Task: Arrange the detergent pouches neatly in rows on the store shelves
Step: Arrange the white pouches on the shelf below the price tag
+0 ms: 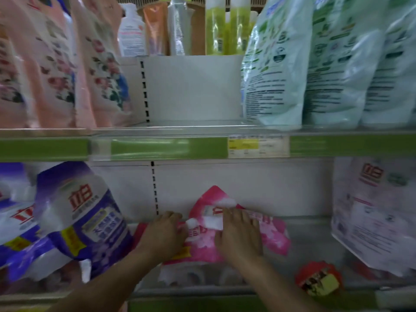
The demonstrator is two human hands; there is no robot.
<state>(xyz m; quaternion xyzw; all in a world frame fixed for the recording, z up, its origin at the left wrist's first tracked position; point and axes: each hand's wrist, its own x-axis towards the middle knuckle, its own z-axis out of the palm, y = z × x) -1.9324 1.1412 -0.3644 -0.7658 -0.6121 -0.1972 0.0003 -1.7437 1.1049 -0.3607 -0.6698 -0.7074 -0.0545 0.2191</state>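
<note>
Pink detergent pouches (203, 242) with white caps lie on the lower shelf (315, 239) in the middle of the view. My left hand (163, 235) grips the left edge of the front pink pouch, fingers curled over it. My right hand (239, 233) lies on top of the pouches with fingers spread flat, pressing on them. Purple and white pouches (83, 217) lean at the lower left. A pale pink-white pouch (371, 212) stands at the lower right.
On the upper shelf (193, 127) stand peach floral pouches (56, 64) at left and mint-green pouches (315, 64) at right, with a gap between them. Bottles (225, 28) stand behind. A price tag (257, 146) sits on the green rail. A red-yellow object (319, 279) lies at the lower shelf's front.
</note>
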